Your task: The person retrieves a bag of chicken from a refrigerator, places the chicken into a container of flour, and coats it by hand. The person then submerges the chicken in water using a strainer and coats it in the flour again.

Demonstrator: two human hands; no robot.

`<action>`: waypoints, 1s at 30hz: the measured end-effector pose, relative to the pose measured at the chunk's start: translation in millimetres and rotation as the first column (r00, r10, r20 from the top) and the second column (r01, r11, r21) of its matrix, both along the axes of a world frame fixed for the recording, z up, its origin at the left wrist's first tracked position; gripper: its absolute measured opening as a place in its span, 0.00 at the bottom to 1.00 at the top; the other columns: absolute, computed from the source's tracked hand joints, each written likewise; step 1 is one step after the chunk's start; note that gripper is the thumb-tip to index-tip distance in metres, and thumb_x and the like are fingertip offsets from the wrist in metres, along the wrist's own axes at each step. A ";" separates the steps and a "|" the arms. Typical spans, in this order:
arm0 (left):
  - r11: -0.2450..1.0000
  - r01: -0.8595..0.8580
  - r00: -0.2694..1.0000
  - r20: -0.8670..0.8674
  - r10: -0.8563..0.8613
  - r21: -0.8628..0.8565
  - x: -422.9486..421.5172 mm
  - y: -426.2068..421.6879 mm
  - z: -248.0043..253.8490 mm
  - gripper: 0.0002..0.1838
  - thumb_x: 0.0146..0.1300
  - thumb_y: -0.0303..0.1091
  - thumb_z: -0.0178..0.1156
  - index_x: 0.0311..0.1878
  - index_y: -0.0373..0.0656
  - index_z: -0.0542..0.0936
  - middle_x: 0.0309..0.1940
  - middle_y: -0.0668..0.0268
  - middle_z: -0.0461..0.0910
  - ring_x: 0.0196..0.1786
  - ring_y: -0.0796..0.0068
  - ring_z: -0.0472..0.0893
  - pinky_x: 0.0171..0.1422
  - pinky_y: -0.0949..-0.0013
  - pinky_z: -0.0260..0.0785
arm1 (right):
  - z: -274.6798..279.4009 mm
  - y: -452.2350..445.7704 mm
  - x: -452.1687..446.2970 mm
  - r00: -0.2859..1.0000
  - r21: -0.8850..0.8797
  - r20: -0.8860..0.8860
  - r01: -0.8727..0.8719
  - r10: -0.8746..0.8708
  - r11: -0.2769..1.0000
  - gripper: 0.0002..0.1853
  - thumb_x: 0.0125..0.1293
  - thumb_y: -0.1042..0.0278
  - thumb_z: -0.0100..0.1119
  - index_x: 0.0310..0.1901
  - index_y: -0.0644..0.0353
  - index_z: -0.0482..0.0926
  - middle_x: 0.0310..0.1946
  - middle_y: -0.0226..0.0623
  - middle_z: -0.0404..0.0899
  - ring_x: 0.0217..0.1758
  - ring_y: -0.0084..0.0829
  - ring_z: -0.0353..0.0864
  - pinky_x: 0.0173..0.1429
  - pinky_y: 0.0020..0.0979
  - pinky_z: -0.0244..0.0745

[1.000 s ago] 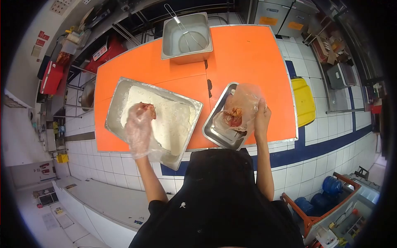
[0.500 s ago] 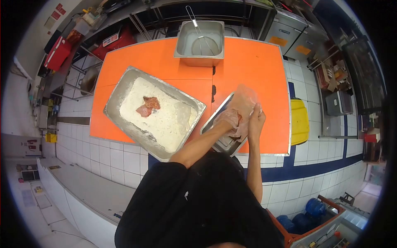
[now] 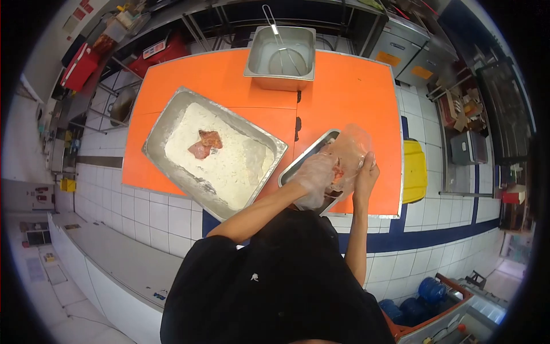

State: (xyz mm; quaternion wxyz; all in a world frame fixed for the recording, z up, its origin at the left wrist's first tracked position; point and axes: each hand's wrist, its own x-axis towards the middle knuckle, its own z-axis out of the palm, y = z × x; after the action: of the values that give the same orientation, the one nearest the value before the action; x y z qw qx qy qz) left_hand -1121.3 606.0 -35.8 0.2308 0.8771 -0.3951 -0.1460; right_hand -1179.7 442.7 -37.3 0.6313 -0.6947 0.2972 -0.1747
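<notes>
Rate progress as partial. Note two reddish meat pieces [image 3: 210, 139], or possibly one folded piece, lying on white powder [image 3: 235, 166] near the middle of the wide metal pan [image 3: 161, 133]. See no powder over most of the upper faces; cannot verify the undersides. Record placement of this meat in the pan as done.

Find more red meat [image 3: 338, 174] at the clear plastic bag [image 3: 352, 143], over the small metal tray [image 3: 312, 153] just beside the pan. Cannot tell inside the plastic from at its opening, nor count the pieces. Cannot tell resting in the tray from held above it. List this meat as remaining, outside the powder.

Observe the left hand [image 3: 317, 175], under clear thin plastic, at the near side of the bag and right by the remaining meat. Cannot establish its fingers as apart, together or clamped, owing to folds and overlap. Observe the right hand [image 3: 365, 174], bare, clamped on the far edge of the bag by thumb and fingers.

Log also a deep metal container [image 3: 275, 83] toward the far side of the orange table [image 3: 349, 80], with a long-handled strainer [image 3: 285, 60] standing in it, well apart from both hands.
</notes>
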 end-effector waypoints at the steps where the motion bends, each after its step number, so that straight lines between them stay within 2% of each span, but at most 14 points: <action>1: 0.998 -0.033 0.999 -0.032 0.032 -0.044 -2.1 7.2 11.1 0.17 0.53 0.39 0.61 0.46 0.42 0.80 0.44 0.52 0.79 0.50 0.55 0.79 0.56 0.57 0.70 | 1.8 -0.2 -1.8 1.000 0.001 -0.003 0.013 -0.013 1.000 0.25 0.78 0.54 0.40 0.46 0.73 0.78 0.34 0.32 0.78 0.38 0.21 0.73 0.44 0.27 0.70; 2: 0.970 -0.199 0.963 -0.209 0.168 -0.140 -3.4 17.8 33.8 0.18 0.54 0.38 0.61 0.48 0.42 0.80 0.42 0.53 0.80 0.49 0.54 0.80 0.56 0.58 0.71 | 6.4 2.3 -4.5 0.999 0.023 0.030 0.029 -0.030 0.999 0.25 0.78 0.54 0.40 0.46 0.73 0.78 0.34 0.31 0.78 0.37 0.20 0.73 0.43 0.26 0.70; 4: 0.902 -0.316 0.935 -0.256 0.245 -0.294 -11.1 51.8 81.6 0.10 0.57 0.31 0.62 0.41 0.38 0.77 0.35 0.52 0.81 0.40 0.57 0.82 0.46 0.60 0.74 | 13.1 4.9 -10.1 0.996 0.050 0.056 0.060 -0.062 0.997 0.25 0.78 0.54 0.40 0.45 0.73 0.78 0.34 0.31 0.78 0.37 0.20 0.72 0.42 0.26 0.70; 6: 0.777 -0.551 0.808 -0.426 0.407 -0.304 -15.5 89.2 107.5 0.12 0.57 0.33 0.66 0.42 0.40 0.78 0.32 0.58 0.81 0.38 0.69 0.81 0.44 0.64 0.75 | 15.5 7.5 -14.1 0.996 0.086 0.067 0.061 -0.067 0.994 0.26 0.78 0.53 0.40 0.46 0.73 0.78 0.33 0.30 0.77 0.36 0.19 0.71 0.41 0.26 0.69; 7: 0.724 -0.650 0.737 -0.424 0.526 -0.232 -15.2 108.3 126.9 0.15 0.57 0.36 0.68 0.44 0.40 0.79 0.32 0.62 0.80 0.40 0.76 0.79 0.47 0.67 0.74 | 14.1 9.5 -15.7 0.995 0.091 0.062 0.077 -0.083 0.993 0.26 0.78 0.53 0.40 0.46 0.73 0.78 0.33 0.30 0.77 0.36 0.19 0.71 0.41 0.26 0.69; 9: 0.582 -0.773 0.634 -0.350 0.690 -0.253 -13.5 149.5 139.6 0.19 0.56 0.36 0.68 0.49 0.40 0.78 0.39 0.59 0.80 0.42 0.72 0.79 0.49 0.67 0.74 | 12.8 10.6 -15.8 0.992 0.022 0.079 0.102 -0.103 0.995 0.26 0.77 0.49 0.43 0.33 0.66 0.77 0.26 0.25 0.72 0.29 0.16 0.66 0.34 0.24 0.64; 10: 0.520 -0.816 0.574 -0.248 0.781 -0.252 -9.8 169.8 137.7 0.20 0.57 0.36 0.68 0.51 0.39 0.77 0.41 0.58 0.80 0.43 0.71 0.79 0.50 0.67 0.74 | 13.8 11.0 -16.3 0.991 0.022 0.077 0.105 -0.106 0.994 0.26 0.77 0.49 0.43 0.33 0.66 0.77 0.26 0.25 0.72 0.29 0.16 0.66 0.34 0.24 0.64; 13: 0.314 -0.883 0.422 -0.298 0.856 -0.348 -7.4 190.3 156.8 0.21 0.59 0.37 0.65 0.53 0.38 0.75 0.45 0.55 0.80 0.44 0.68 0.79 0.52 0.64 0.73 | 15.8 14.5 -16.4 0.995 0.024 0.066 0.076 -0.077 0.997 0.26 0.77 0.49 0.43 0.33 0.66 0.77 0.25 0.23 0.70 0.29 0.15 0.64 0.32 0.24 0.62; 15: 0.360 -0.874 0.387 -0.020 0.922 -0.326 -5.3 202.8 149.7 0.25 0.62 0.43 0.64 0.54 0.35 0.75 0.43 0.56 0.81 0.50 0.63 0.79 0.53 0.65 0.72 | 18.1 16.6 -15.9 0.996 0.047 0.065 0.051 -0.054 0.998 0.27 0.78 0.52 0.40 0.47 0.72 0.79 0.32 0.28 0.76 0.34 0.18 0.68 0.38 0.24 0.66; 16: 0.354 -0.876 0.380 -0.018 0.925 -0.327 -7.2 206.4 143.8 0.25 0.62 0.43 0.64 0.54 0.35 0.75 0.43 0.56 0.81 0.50 0.63 0.79 0.53 0.65 0.72 | 22.9 19.7 -17.3 0.997 0.049 0.067 0.043 -0.047 0.998 0.27 0.78 0.52 0.40 0.47 0.72 0.79 0.32 0.28 0.76 0.34 0.18 0.68 0.38 0.24 0.66; 18: 0.434 -0.847 0.461 -0.018 0.887 -0.307 -12.3 209.6 127.6 0.25 0.63 0.43 0.63 0.57 0.37 0.74 0.44 0.54 0.81 0.52 0.60 0.79 0.55 0.63 0.71 | 34.9 23.0 -25.4 0.991 -0.040 0.119 0.062 -0.057 0.997 0.25 0.77 0.49 0.43 0.27 0.61 0.71 0.22 0.20 0.63 0.26 0.14 0.58 0.29 0.23 0.54; 22: 0.456 -0.855 0.494 -0.122 0.861 -0.247 -24.0 192.8 88.4 0.18 0.64 0.37 0.61 0.54 0.39 0.77 0.41 0.58 0.81 0.39 0.69 0.80 0.44 0.66 0.73 | 21.6 19.3 -54.3 0.999 -0.093 0.033 0.015 -0.012 0.996 0.24 0.77 0.50 0.43 0.26 0.59 0.69 0.22 0.20 0.62 0.26 0.14 0.57 0.29 0.23 0.53; 23: 0.451 -0.866 0.490 -0.191 0.851 -0.213 -25.8 188.2 76.5 0.16 0.63 0.37 0.62 0.50 0.38 0.78 0.39 0.51 0.83 0.44 0.55 0.83 0.51 0.59 0.73 | 14.6 19.3 -57.6 1.000 -0.074 0.020 0.020 -0.018 0.997 0.24 0.78 0.51 0.42 0.27 0.59 0.67 0.22 0.20 0.60 0.27 0.14 0.56 0.29 0.23 0.53; 30: 0.670 -0.703 0.706 -0.129 0.696 -0.239 -37.9 166.3 48.9 0.12 0.63 0.34 0.60 0.47 0.39 0.78 0.38 0.53 0.83 0.44 0.52 0.83 0.50 0.57 0.73 | 35.6 29.1 -51.2 0.997 -0.104 0.028 0.071 -0.068 0.992 0.23 0.78 0.53 0.43 0.26 0.60 0.67 0.23 0.20 0.60 0.28 0.15 0.57 0.29 0.25 0.52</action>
State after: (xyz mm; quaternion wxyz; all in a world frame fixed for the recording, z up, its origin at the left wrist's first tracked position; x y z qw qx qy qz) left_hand -1159.1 772.3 13.1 0.3916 0.9192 -0.0418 -0.0028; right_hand -1230.9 471.8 -1.6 0.5911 -0.7138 0.3040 -0.2205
